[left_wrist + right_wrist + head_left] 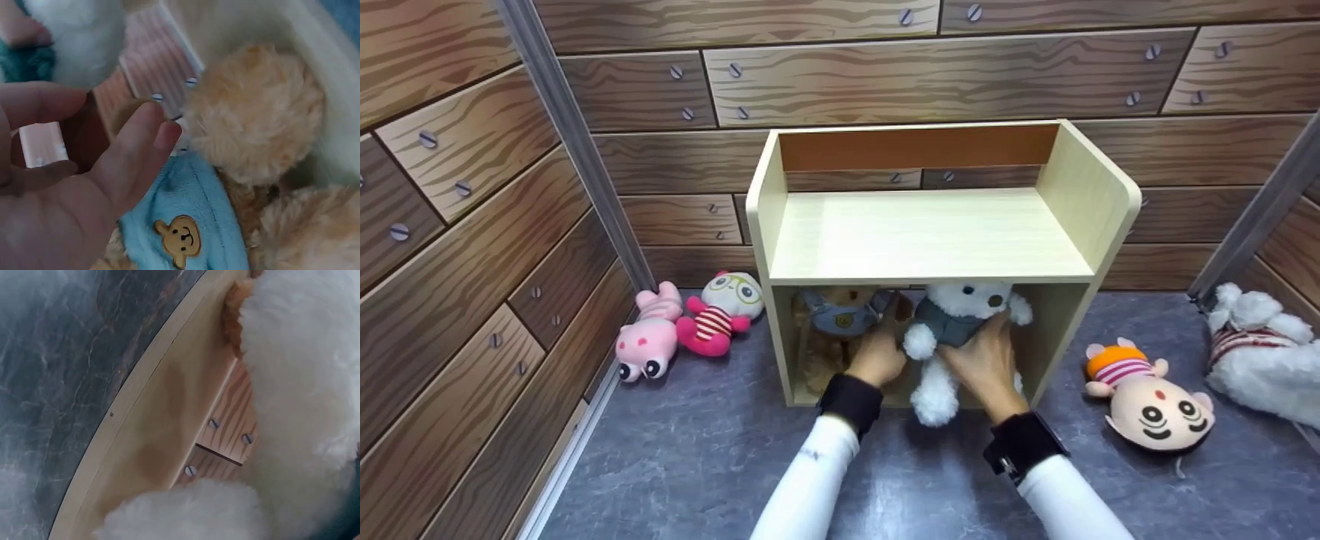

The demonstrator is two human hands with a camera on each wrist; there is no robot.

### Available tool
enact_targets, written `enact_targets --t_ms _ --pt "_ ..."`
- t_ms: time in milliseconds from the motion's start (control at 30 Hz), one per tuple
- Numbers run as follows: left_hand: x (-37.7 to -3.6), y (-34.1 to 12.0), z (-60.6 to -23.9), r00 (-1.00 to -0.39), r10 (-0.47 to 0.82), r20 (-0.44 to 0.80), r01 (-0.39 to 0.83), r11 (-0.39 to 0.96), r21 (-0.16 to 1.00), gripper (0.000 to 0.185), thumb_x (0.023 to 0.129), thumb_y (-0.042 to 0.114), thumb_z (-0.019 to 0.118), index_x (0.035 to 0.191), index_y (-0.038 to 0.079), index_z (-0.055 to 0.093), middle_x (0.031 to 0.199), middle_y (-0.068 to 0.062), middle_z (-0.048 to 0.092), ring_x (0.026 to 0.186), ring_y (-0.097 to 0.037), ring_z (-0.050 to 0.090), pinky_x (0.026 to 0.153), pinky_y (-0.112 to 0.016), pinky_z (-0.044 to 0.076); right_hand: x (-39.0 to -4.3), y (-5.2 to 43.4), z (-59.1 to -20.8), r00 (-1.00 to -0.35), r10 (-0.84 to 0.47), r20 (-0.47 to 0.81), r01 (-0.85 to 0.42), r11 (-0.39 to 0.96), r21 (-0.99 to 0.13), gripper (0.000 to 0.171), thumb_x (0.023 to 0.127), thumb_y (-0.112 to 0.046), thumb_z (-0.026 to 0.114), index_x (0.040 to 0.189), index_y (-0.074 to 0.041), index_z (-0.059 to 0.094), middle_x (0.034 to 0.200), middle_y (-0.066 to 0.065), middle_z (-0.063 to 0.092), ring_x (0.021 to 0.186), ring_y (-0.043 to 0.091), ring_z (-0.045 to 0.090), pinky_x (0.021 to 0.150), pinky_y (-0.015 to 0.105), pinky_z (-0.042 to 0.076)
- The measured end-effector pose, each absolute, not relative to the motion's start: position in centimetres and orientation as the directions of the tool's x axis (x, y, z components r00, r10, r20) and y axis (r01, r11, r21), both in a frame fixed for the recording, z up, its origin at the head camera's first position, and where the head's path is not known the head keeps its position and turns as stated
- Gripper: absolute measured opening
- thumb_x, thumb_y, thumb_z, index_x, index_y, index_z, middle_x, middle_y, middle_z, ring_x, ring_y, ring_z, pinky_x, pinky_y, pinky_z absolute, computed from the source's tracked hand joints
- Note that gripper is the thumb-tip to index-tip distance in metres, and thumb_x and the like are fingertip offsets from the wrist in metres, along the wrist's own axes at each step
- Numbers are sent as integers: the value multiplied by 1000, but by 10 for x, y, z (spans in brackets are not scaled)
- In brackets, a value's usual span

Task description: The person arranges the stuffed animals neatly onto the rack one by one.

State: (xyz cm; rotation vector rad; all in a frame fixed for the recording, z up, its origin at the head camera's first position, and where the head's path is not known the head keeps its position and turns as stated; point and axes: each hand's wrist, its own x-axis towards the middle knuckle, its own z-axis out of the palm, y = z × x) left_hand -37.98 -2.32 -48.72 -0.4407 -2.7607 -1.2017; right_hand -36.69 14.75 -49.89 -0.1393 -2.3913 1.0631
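Two hands reach into the lower compartment of a small wooden shelf on a grey floor.

From the left: a pink pig toy and a red striped doll lie by the wall. The left hand, fingers straight and loosely spread, holds nothing and hovers at the brown bear in its blue top. The right hand, arm angled inward, grips the white bear at the shelf's mouth, its legs hanging past the front edge. A round-faced doll and a white plush lie to the right.
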Motion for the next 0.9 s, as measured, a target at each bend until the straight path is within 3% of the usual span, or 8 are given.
enact_targets --t_ms 133,233,300,367,433,533,767,900 --pt "-397 -21 -493 -965 246 93 243 697 675 92 81 -3 56 152 27 5 76 -11 62 51 -15 44 46 -24 32 -374 146 -503 -850 302 431 -124 681 -722 119 61 -31 82 143 8 6 124 39 42 102 51 52 86 57 45" --pt "-404 -21 -496 -972 233 42 209 757 619 87 86 12 57 151 33 3 85 -8 67 58 -18 54 51 -28 36 -377 144 -504 -855 310 416 -107 679 -726 122 61 -29 83 144 9 2 130 40 37 106 52 50 88 57 43" --pt "-407 -21 -495 -973 228 29 198 764 614 84 88 25 58 150 36 2 106 -7 68 74 -23 62 59 -35 44 -380 143 -504 -861 313 401 -94 677 -730 123 62 -29 82 145 9 0 135 40 32 111 52 47 92 57 41" --pt "-408 -23 -493 -970 243 22 200 736 646 83 89 34 57 150 36 1 133 -4 55 101 -26 61 76 -40 49 -382 141 -504 -870 311 382 -81 675 -733 123 63 -30 81 145 8 -1 139 40 27 116 52 43 95 57 39" --pt "-410 -24 -492 -964 267 15 206 705 678 82 91 38 55 151 33 -1 148 -3 39 121 -27 51 92 -42 45 -383 138 -504 -879 309 362 -67 674 -735 122 64 -32 80 145 7 -3 141 40 23 119 52 41 96 58 38" --pt "-411 -28 -493 -959 284 8 207 678 706 76 93 40 50 152 27 3 153 -5 27 136 -27 33 105 -40 36 -385 133 -505 -886 306 347 -53 679 -733 122 67 -36 80 145 7 -3 142 40 20 119 53 40 96 59 38" --pt "-417 -32 -502 -955 292 55 198 485 852 81 84 24 63 150 10 18 144 -14 40 130 -27 41 99 -37 40 -398 127 -509 -839 356 413 -69 682 -728 121 68 -41 80 145 8 0 135 42 27 112 54 44 89 61 40" --pt "-419 -34 -499 -956 294 24 153 426 892 81 86 25 62 150 10 17 148 -14 33 132 -28 39 99 -39 41 -408 129 -514 -841 354 409 -74 674 -735 122 68 -40 80 146 4 -3 136 40 26 115 53 41 90 61 39"
